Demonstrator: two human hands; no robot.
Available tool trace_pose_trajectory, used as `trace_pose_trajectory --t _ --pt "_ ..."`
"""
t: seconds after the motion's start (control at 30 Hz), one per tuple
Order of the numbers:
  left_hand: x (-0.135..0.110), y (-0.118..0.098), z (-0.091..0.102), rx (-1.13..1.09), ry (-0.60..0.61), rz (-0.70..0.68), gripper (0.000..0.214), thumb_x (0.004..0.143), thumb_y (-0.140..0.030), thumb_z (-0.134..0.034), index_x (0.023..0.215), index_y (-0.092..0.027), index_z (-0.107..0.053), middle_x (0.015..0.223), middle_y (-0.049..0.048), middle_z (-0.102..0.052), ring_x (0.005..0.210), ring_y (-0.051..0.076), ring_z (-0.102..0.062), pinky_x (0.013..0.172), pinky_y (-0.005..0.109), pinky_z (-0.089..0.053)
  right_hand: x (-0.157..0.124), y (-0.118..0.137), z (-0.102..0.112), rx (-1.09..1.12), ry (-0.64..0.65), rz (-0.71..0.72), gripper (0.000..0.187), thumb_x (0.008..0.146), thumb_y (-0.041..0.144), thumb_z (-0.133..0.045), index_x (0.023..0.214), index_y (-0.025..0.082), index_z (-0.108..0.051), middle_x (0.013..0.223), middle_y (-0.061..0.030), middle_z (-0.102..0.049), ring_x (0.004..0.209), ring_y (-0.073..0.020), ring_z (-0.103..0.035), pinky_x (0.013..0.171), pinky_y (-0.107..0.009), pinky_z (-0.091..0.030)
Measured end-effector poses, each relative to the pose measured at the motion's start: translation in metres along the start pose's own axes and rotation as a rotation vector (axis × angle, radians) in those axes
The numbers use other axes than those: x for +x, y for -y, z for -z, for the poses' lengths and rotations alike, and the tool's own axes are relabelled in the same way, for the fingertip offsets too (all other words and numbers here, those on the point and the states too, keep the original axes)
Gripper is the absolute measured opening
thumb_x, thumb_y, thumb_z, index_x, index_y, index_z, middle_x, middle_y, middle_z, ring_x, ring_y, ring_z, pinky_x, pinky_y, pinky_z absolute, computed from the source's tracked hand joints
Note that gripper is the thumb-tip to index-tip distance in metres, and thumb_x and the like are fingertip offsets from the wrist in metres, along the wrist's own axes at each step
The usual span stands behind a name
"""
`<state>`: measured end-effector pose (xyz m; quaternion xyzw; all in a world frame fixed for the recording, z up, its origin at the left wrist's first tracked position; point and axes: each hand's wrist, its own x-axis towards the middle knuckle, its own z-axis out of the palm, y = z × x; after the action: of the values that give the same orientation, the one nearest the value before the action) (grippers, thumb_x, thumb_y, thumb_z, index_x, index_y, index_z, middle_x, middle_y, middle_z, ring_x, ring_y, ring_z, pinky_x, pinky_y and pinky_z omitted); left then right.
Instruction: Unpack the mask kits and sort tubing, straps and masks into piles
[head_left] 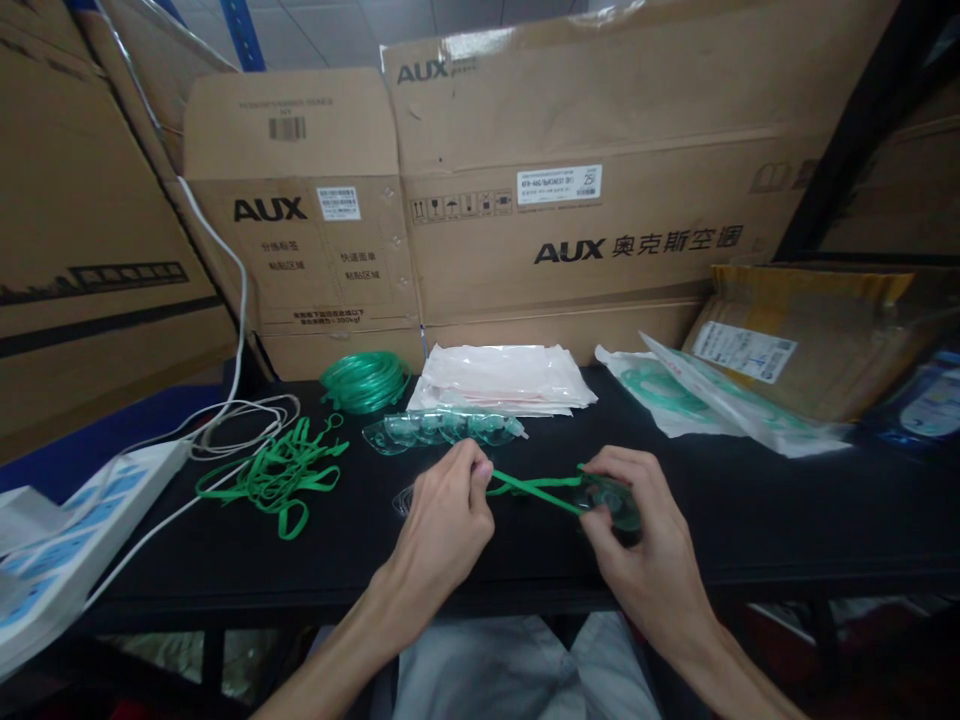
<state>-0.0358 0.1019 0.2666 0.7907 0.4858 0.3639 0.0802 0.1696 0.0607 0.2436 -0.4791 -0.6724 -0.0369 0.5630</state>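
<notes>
My left hand is closed in a pinch on one end of a green elastic strap. The strap runs right to a clear green face mask, which my right hand grips with curled fingers. Both hands hover over the front of the black table. Just behind them lies a row of stacked clear masks. A heap of loose green straps lies to the left, and a coil of green tubing sits behind it.
A stack of white plastic pouches and packed bags lie at the back. Large AUX cartons wall off the rear. A white power strip and cables sit left; a brown package right.
</notes>
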Motion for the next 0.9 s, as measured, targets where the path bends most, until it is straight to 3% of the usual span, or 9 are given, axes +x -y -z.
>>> trace_pose_trajectory --t 0.1,0.17,0.27,0.37,0.47,0.57,0.73,0.9 --pt "-0.001 -0.001 -0.001 0.016 -0.011 -0.015 0.022 0.102 -0.017 -0.038 0.083 -0.023 -0.047 0.075 -0.0007 -0.055 0.067 0.018 -0.055 0.064 0.03 -0.037 0.0 0.0 0.0 0.001 -0.018 -0.021 0.029 0.082 0.005 -0.051 0.105 0.024 -0.054 0.105 -0.0062 -0.056 0.099 -0.0233 -0.06 0.084 -0.035 -0.049" --pt "-0.001 -0.003 -0.001 -0.027 0.07 -0.123 0.022 0.103 -0.018 -0.037 0.087 -0.022 -0.051 0.081 0.0005 -0.058 0.071 0.018 -0.058 0.068 0.03 -0.041 -0.001 0.001 -0.001 -0.003 0.009 0.02 0.031 0.083 0.005 -0.051 0.107 0.024 -0.054 0.106 -0.0063 -0.056 0.099 -0.0231 -0.06 0.084 -0.035 -0.05" --pt "-0.002 -0.008 0.0 -0.101 0.231 -0.308 0.017 0.105 -0.021 -0.041 0.107 -0.021 -0.058 0.1 0.0036 -0.065 0.091 0.018 -0.064 0.084 0.029 -0.048 -0.004 0.003 -0.002 0.008 0.094 0.137 0.036 0.085 0.003 -0.05 0.113 0.024 -0.054 0.106 -0.0065 -0.056 0.096 -0.0211 -0.062 0.082 -0.033 -0.053" --pt "-0.004 -0.012 0.001 -0.053 0.267 -0.388 0.023 0.103 -0.028 -0.055 0.125 -0.025 -0.059 0.113 0.0046 -0.063 0.102 0.02 -0.062 0.091 0.031 -0.049 -0.005 0.005 -0.003 0.019 0.139 0.184 0.037 0.088 0.002 -0.049 0.117 0.025 -0.053 0.108 -0.0072 -0.055 0.096 -0.0201 -0.063 0.082 -0.032 -0.055" --pt "-0.006 -0.014 0.001 0.041 0.261 -0.479 0.024 0.098 -0.03 -0.064 0.122 -0.028 -0.063 0.122 0.0056 -0.059 0.105 0.022 -0.059 0.089 0.034 -0.049 -0.005 0.004 -0.003 0.03 0.171 0.169 0.036 0.089 0.003 -0.049 0.119 0.024 -0.05 0.111 -0.0083 -0.054 0.1 -0.0206 -0.062 0.084 -0.032 -0.056" --pt "-0.006 -0.013 0.001 0.098 0.282 -0.523 0.014 0.099 -0.03 -0.062 0.112 -0.025 -0.066 0.124 0.0051 -0.06 0.104 0.022 -0.06 0.09 0.037 -0.047 -0.006 0.003 -0.001 0.057 0.217 0.177 0.039 0.09 0.004 -0.049 0.123 0.024 -0.047 0.115 -0.0095 -0.052 0.104 -0.0214 -0.061 0.086 -0.033 -0.056" --pt "-0.005 -0.01 -0.002 0.121 0.334 -0.544 0.011 0.103 -0.022 -0.055 0.1 -0.024 -0.066 0.111 -0.0002 -0.068 0.101 0.02 -0.06 0.091 0.036 -0.042 -0.007 0.004 -0.002 0.078 0.234 0.197 0.042 0.088 0.002 -0.049 0.124 0.023 -0.045 0.118 -0.0103 -0.052 0.109 -0.0219 -0.059 0.092 -0.034 -0.054" --pt "-0.005 -0.009 -0.002 0.045 0.26 -0.458 0.014 0.103 -0.014 -0.049 0.097 -0.02 -0.06 0.104 0.0017 -0.067 0.094 0.02 -0.059 0.088 0.035 -0.042 -0.007 0.003 -0.005 0.032 0.198 0.185 0.046 0.082 -0.002 -0.046 0.122 0.022 -0.047 0.118 -0.01 -0.052 0.108 -0.0212 -0.059 0.091 -0.032 -0.053"
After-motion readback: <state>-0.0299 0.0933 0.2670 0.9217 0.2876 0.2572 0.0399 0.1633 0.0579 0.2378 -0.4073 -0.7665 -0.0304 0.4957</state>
